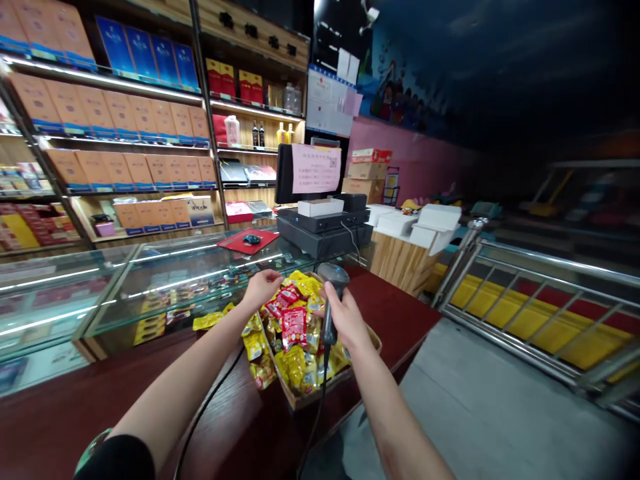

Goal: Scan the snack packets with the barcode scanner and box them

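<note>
Black sleeve (120, 460) is cropped; scanner (329, 328) in right hand (347, 319) partly hides packets (294, 327).

Passage over dark-red tabletop (65, 413), lower left, crossed by black cable (198, 418); packet-filled box (300, 401) blocks centre; black register (323, 235) obstructs upper centre.

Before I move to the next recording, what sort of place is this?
Probably a shop's checkout: the right hand holds what looks like a handheld scanner, a glass display case stands beside the counter, and boxed goods line the shelves behind.
</note>
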`<state>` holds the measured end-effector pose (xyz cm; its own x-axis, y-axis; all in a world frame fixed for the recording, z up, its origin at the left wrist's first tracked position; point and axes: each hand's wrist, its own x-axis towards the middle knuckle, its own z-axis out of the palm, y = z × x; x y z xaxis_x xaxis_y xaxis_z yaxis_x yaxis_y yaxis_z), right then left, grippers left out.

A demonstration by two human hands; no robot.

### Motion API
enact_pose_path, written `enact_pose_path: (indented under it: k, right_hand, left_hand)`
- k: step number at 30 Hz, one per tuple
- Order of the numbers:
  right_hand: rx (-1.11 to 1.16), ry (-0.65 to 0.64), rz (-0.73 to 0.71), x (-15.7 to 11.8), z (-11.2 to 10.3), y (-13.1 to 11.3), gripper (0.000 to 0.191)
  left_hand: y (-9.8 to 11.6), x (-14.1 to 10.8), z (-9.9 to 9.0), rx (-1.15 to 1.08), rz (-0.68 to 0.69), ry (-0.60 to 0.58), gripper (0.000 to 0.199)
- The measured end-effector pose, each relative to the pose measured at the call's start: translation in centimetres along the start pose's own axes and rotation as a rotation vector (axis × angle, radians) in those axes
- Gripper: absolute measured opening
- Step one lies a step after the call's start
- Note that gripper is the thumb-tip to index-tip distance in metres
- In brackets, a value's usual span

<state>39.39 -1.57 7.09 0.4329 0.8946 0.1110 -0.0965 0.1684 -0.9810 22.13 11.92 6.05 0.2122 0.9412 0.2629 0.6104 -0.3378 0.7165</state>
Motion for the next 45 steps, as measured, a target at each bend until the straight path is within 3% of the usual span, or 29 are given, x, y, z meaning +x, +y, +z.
enact_pose_path:
  k: [3, 6, 9, 12, 15, 20, 25, 30, 32, 34, 37, 40, 42, 45]
  right_hand:
    - [0.1, -0.101, 0.054, -1.6, 2.1, -0.5, 0.046]
    - [0.144, -0.223, 0.147, -3.2, 4.8, -0.1, 0.049]
    - [0.143, -0.298, 0.232, -4.5, 7.5, 1.5, 0.052]
    - [0.134, -0.35, 0.291, -5.6, 9.6, 3.5, 0.055]
    - [0.102, -0.388, 0.33, -6.5, 11.1, 5.5, 0.058]
    - [0.049, -0.427, 0.375, -7.7, 13.1, 8.7, 0.054]
    - [-0.064, -0.39, 0.419, -8.2, 14.8, 11.7, 0.04]
    - [-0.234, -0.468, 0.401, -8.7, 16.1, 13.7, 0.032]
    - [-0.275, -0.501, 0.389, -8.7, 16.6, 14.3, 0.037]
    - [-0.294, -0.515, 0.386, -8.6, 17.1, 14.7, 0.041]
    - [-0.321, -0.507, 0.408, -8.1, 17.9, 15.2, 0.041]
    - [-0.326, -0.495, 0.439, -7.7, 18.6, 15.5, 0.036]
    - [-0.319, -0.504, 0.461, -7.6, 18.8, 15.7, 0.032]
    - [-0.307, -0.516, 0.486, -7.8, 18.7, 15.8, 0.029]
  left_hand:
    - [-5.5, -0.5, -3.8, 0.136, -0.071, 0.048, 0.028]
    - [-12.0, -1.7, -6.6, 0.322, -0.19, -0.044, 0.028]
    - [-17.0, -3.3, -7.4, 0.485, -0.253, -0.116, 0.038]
    - [-19.3, -4.8, -6.8, 0.623, -0.177, -0.179, 0.045]
    - [-19.5, -6.1, -5.7, 0.676, -0.075, -0.21, 0.052]
    - [-18.3, -9.4, -5.1, 0.584, 0.001, -0.146, 0.051]
    - [-17.5, -14.7, -6.6, 0.42, 0.075, -0.24, 0.061]
    - [-18.0, -17.7, -8.8, 0.225, -0.006, -0.329, 0.057]
    - [-18.1, -18.0, -9.4, 0.224, -0.043, -0.253, 0.048]
    - [-17.8, -18.2, -9.6, 0.308, -0.115, -0.088, 0.037]
    - [-17.0, -18.5, -9.2, 0.486, -0.337, 0.122, 0.05]
    - [-16.5, -18.7, -8.3, 0.511, -0.479, 0.09, 0.063]
    - [-16.4, -18.9, -7.6, 0.474, -0.465, 0.085, 0.063]
    - [-16.6, -19.1, -6.9, 0.385, -0.387, 0.194, 0.064]
